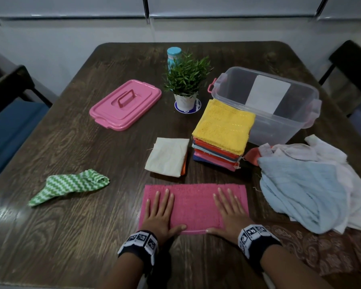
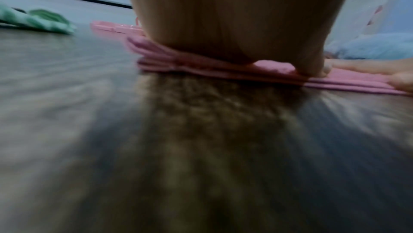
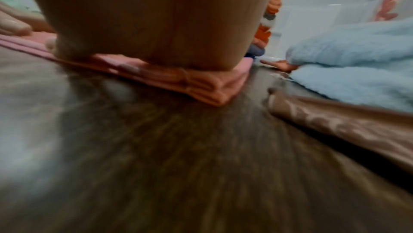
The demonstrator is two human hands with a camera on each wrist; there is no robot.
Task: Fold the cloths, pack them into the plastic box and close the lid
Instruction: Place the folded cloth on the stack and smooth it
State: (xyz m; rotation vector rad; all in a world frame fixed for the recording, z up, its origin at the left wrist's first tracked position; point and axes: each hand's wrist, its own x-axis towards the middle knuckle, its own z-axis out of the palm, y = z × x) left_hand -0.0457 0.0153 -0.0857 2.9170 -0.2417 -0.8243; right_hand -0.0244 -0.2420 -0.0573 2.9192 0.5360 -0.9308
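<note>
So we're mid-fold on the pink towel [image 1: 194, 207], lying at the near edge of the table [image 1: 71, 142]. Left hand [image 1: 158, 213] and right hand [image 1: 231, 211] are both pressed flat on it, fingers straight and spread, gripping nothing, just smoothing. It looks like a long rectangle already doubled over, fluffy terry, layered edges showing in the wrist views. Next move, I'd guess, is folding 1 end over the other to get a square, then onto the folded stack [image 1: 221, 138] topped by a yellow one. Plastic box [image 1: 279, 122] sits open at the far right, pink lid [image 1: 125, 104] off to the left. Loose pile [image 1: 306, 188] isn't folded yet.
</note>
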